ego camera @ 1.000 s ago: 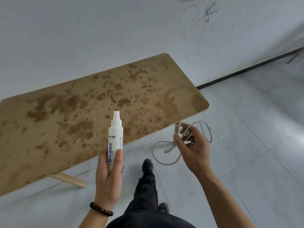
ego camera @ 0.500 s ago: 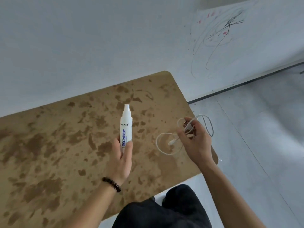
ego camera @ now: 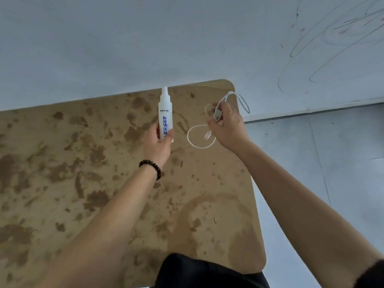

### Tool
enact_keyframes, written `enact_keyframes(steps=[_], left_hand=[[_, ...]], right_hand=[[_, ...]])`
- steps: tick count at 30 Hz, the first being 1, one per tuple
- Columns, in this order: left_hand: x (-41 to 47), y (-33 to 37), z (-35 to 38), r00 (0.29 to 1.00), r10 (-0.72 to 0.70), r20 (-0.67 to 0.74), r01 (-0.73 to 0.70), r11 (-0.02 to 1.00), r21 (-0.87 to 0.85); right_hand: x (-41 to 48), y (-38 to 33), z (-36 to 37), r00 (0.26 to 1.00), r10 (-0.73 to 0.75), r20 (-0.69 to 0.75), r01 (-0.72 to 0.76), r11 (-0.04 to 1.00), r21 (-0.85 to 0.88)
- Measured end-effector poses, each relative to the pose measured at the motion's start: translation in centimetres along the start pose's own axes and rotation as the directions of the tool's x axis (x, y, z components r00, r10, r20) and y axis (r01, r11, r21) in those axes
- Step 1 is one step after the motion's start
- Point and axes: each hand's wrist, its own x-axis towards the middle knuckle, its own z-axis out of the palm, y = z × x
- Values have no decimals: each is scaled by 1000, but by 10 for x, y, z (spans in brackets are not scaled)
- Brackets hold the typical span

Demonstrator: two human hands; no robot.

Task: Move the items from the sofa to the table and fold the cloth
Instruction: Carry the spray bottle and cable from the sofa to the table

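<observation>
Spray bottle (ego camera: 165, 113) upright, base gripped by left hand (ego camera: 158, 146) fingers; cable (ego camera: 195, 142) loops hang from pinching right hand (ego camera: 227, 129) fingers.

White spray bottle (ego camera: 165, 113) upright over stained table (ego camera: 62, 163); white cable (ego camera: 188, 137) looped beside it.

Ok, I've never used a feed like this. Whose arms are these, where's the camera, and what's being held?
There is no robot here. These are a person's two bare arms, filmed by a single camera worn on their head that looks forward and down.

The left hand, with a beaded bracelet on its wrist, grips a white spray bottle upright. The right hand holds a loosely coiled white charging cable, with one loop dangling.

Both are over a stained brown wooden table, and neither is set down yet. Behind it is a scribbled wall. The sofa and cloth are out of view.
</observation>
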Motion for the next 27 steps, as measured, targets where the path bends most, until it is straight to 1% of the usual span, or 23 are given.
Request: enact_keyframes(steps=[2, 4, 7, 10, 13, 17, 18, 22, 25, 27], left_hand=[[22, 4, 17, 999, -28, -39, 28, 1000, -3], [40, 9, 30, 996, -10, -88, 12, 1000, 17], [68, 19, 48, 991, 74, -114, -73, 997, 18], [93, 28, 60, 980, 172, -102, -160, 981, 112], [113, 34, 71, 966, 258, -35, -248, 951, 183], [127, 38, 81, 947, 316, -59, -298, 932, 206], [128, 38, 82, 948, 314, -63, -296, 934, 199], [131, 34, 83, 956, 289, -45, -277, 944, 180], [132, 37, 80, 959, 282, 4, -275, 933, 231], [126, 36, 77, 964, 264, 14, -258, 928, 270]], right_hand=[[31, 4, 1, 997, -42, 58, 45, 998, -47], [54, 6, 4, 993, -75, 96, 82, 994, -77], [81, 8, 10, 979, -128, 157, 151, 979, -139], [95, 11, 18, 966, -154, 207, 205, 945, -254], [95, 19, 23, 975, -161, 155, 205, 919, -336], [82, 38, 27, 994, -113, 13, 111, 942, -315], [78, 45, 28, 994, -109, 11, 106, 936, -337], [68, 62, 35, 980, -184, 70, 194, 843, -502], [68, 59, 38, 982, -179, 66, 187, 836, -516], [69, 55, 34, 983, -148, 108, 182, 856, -483]])
